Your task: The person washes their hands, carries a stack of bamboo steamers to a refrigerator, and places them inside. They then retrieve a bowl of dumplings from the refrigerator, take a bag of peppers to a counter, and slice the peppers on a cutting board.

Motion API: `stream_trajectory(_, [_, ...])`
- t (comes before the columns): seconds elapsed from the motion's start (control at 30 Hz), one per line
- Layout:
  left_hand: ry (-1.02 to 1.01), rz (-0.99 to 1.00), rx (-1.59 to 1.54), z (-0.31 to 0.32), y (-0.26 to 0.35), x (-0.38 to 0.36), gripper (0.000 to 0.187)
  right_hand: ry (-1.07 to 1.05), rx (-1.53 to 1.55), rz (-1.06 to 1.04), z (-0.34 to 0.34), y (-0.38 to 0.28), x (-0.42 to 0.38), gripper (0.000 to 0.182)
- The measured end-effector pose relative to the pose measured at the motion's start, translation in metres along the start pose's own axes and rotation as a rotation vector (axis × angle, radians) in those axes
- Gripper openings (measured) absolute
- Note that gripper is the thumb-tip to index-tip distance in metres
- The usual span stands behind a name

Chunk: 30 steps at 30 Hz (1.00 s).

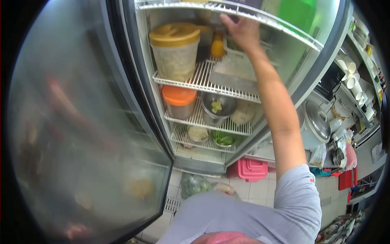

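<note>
Right hand (243, 34) reaches in, fingertips hidden at top shelf (280, 24)

The fingers pass out of sight behind that shelf's front edge, so whether they grip anything cannot be told; the thumb sticks out to the left. The left hand is out of view, its state unknown. On the shelf below (203, 86), a yellow-lidded tub (174, 59) stands at the front left corner; a translucent container (232, 72) near the front right is partly covered by the forearm. A green object (297, 16) above is cut off by the frame.
</note>
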<state>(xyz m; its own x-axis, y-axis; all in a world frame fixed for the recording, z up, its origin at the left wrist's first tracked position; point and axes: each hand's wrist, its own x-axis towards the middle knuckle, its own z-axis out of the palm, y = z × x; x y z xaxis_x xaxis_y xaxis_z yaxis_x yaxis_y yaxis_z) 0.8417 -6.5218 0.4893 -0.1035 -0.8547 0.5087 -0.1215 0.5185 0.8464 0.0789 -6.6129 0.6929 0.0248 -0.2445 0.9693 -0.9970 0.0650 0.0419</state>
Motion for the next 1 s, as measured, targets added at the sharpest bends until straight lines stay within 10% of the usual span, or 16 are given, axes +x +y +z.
stream_trajectory(0.07, [0.003,-0.002,0.01,-0.001,-0.001,0.001,0.082,-0.156,0.148,0.418,-0.038,-0.021,-0.014,0.041])
stream_trajectory(0.4, [0.029,0.01,0.013,0.004,-0.006,0.003,0.081,-0.108,0.022,-0.149,-0.17,-0.073,-0.112,0.03])
stream_trajectory(1.0, [-0.003,0.013,-0.023,0.048,-0.029,0.028,0.079,-0.469,0.237,0.226,-0.174,-0.103,-0.251,0.033])
